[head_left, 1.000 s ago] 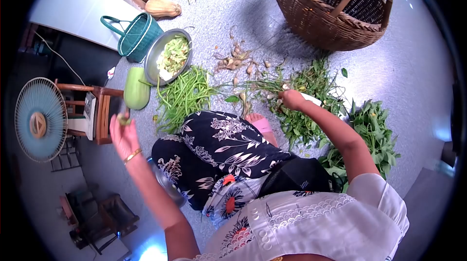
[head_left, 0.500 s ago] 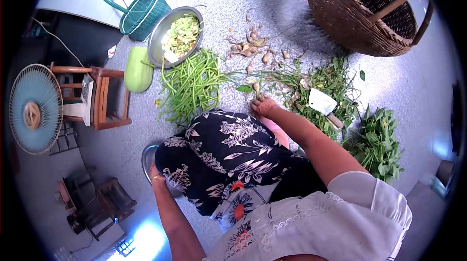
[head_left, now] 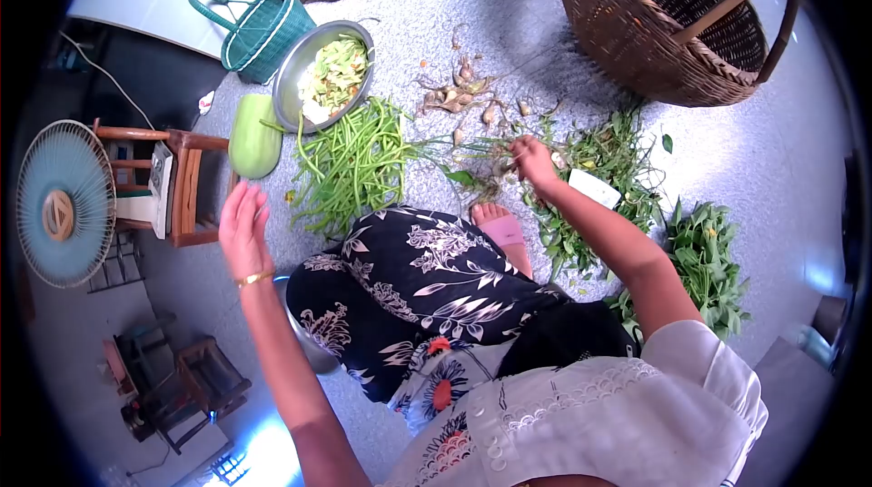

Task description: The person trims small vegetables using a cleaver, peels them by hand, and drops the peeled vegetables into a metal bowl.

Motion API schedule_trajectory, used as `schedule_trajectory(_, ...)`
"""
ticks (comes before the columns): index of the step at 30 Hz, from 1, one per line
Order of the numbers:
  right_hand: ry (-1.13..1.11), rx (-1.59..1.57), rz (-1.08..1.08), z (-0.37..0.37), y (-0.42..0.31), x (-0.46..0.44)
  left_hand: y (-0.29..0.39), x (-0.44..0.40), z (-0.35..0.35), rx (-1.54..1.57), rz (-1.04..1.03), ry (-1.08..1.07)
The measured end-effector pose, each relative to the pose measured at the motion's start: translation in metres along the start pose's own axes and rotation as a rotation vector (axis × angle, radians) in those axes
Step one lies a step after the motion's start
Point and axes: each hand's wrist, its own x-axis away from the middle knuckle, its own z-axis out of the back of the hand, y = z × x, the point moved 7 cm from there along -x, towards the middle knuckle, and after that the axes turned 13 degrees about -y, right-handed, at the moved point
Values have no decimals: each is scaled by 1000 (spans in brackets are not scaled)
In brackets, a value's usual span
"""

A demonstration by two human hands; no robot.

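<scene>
The speckled floor [head_left: 418, 28] carries nearly everything; over it, the left arm [head_left: 304, 378] stretches forward on the left side, its wrist lifted, while the right arm [head_left: 627, 246] crosses the greens at a slant, elbow bent outward and forearm angled in toward the middle.

The brown wicker basket [head_left: 627, 51] stands beyond the right hand [head_left: 538, 164]; the loose greens [head_left: 618, 155] spread beneath and beside the right forearm; the long green beans [head_left: 359, 164] lie between the two hands; the metal bowl [head_left: 289, 92], holding cut pieces, sits at their far edge, with the pale green melon [head_left: 254, 142] just beside it.

The left hand [head_left: 245, 233] is raised near the melon, fingers pointing away from the body, loosely extended and slightly parted; the right hand is low over the stem ends of the greens, fingers bent and drawn close together, though at this size I cannot tell whether they grip a stem; a broad pale blade [head_left: 595, 187] rests on the greens just beside the right forearm; brownish bulbs [head_left: 450, 98] lie scattered beyond the beans.
</scene>
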Motion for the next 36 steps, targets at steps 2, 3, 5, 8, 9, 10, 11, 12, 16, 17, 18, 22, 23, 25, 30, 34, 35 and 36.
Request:
schedule_trajectory(2,-88,-493,-89,12,-11,8,33,-6,-72,-34,-88,-224)
schedule_trajectory(3,-127,-618,-88,17,-22,14,46,-4,-112,-101,-113,-354)
schedule_trajectory(5,-196,-801,-89,23,-43,28,55,9,-189,-262,-168,-620)
schedule_trajectory(8,-245,-898,-91,30,-68,50,28,34,-277,-527,-278,-885)
schedule_trajectory(9,-272,-914,-92,30,-78,58,27,44,-298,-758,-504,-872)
schedule_trajectory(10,-269,-937,-94,30,-86,66,18,52,-314,-852,-558,-853)
schedule_trajectory(11,-300,-961,-97,30,-91,72,10,57,-324,-915,-590,-813)
schedule_trajectory(12,-327,-1009,-102,30,-93,75,-2,59,-331,-989,-505,-813)
schedule_trajectory(16,-474,-1204,-107,34,-86,80,-40,59,-347,-1061,-253,-816)
schedule_trajectory(17,-480,-1205,-106,36,-83,82,-49,59,-349,-1065,-253,-812)
schedule_trajectory(18,-444,-1096,-93,39,-82,85,-52,62,-352,-1006,-270,-829)
schedule_trajectory(22,-338,-680,-38,65,-41,96,-87,60,-345,-763,-95,-896)
schedule_trajectory(23,-189,-386,-62,83,-20,98,-101,54,-342,-619,-19,-911)
schedule_trajectory(25,-106,829,-14,125,46,88,-104,57,-337,-212,372,-942)
schedule_trajectory(30,117,1469,-308,151,127,142,-118,53,-332,129,542,-854)
schedule_trajectory(34,153,1367,-357,160,155,137,-117,55,-334,284,566,-861)
schedule_trajectory(35,173,1370,-335,161,157,133,-118,55,-333,286,556,-851)
schedule_trajectory(36,171,1375,-321,162,158,127,-115,56,-332,334,585,-793)
